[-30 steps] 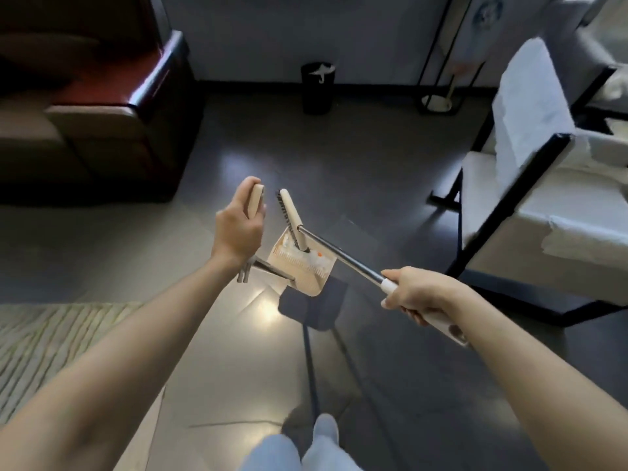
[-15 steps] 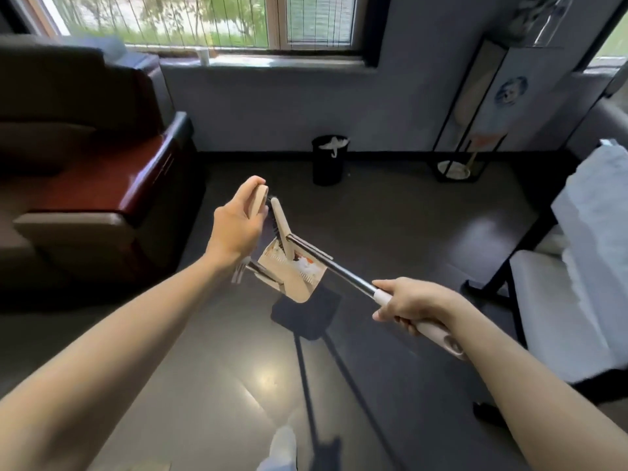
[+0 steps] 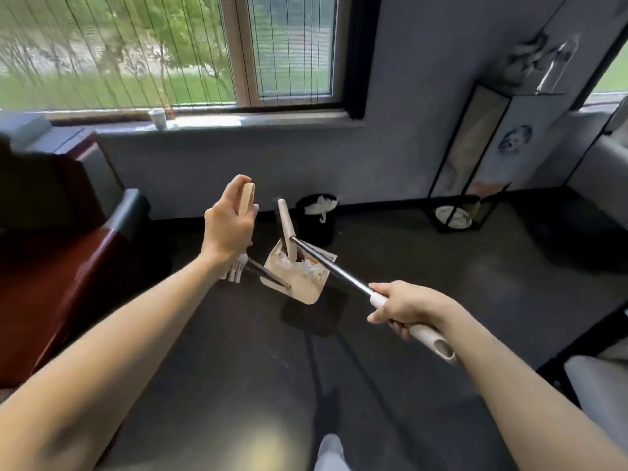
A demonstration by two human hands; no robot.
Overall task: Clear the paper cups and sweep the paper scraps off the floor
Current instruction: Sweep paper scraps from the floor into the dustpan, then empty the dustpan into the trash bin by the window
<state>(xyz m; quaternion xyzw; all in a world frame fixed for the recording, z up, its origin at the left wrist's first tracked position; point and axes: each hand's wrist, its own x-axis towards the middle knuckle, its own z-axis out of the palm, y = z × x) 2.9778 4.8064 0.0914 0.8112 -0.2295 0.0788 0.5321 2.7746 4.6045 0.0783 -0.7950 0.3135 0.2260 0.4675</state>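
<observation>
My left hand (image 3: 231,229) grips the beige handle of a dustpan (image 3: 302,283), which hangs in the air in front of me. White paper scraps (image 3: 307,265) lie inside the pan. My right hand (image 3: 404,309) holds the white grip of a broom, whose dark metal shaft (image 3: 329,266) runs up-left to the beige broom head (image 3: 287,229) resting in the pan. A black trash bin (image 3: 316,215) with a white liner stands against the far wall, just beyond the pan. A white paper cup (image 3: 158,117) sits on the windowsill.
A dark red-and-black sofa (image 3: 61,266) fills the left side. A black-framed stand (image 3: 475,158) is by the wall at right, and a white chair with black frame (image 3: 591,365) sits at the right edge. Dark floor (image 3: 424,253) stretches toward the bin.
The view has tilted up and moved closer to the window wall and bin. Both hands keep the dustpan and broom together, carried forward.
</observation>
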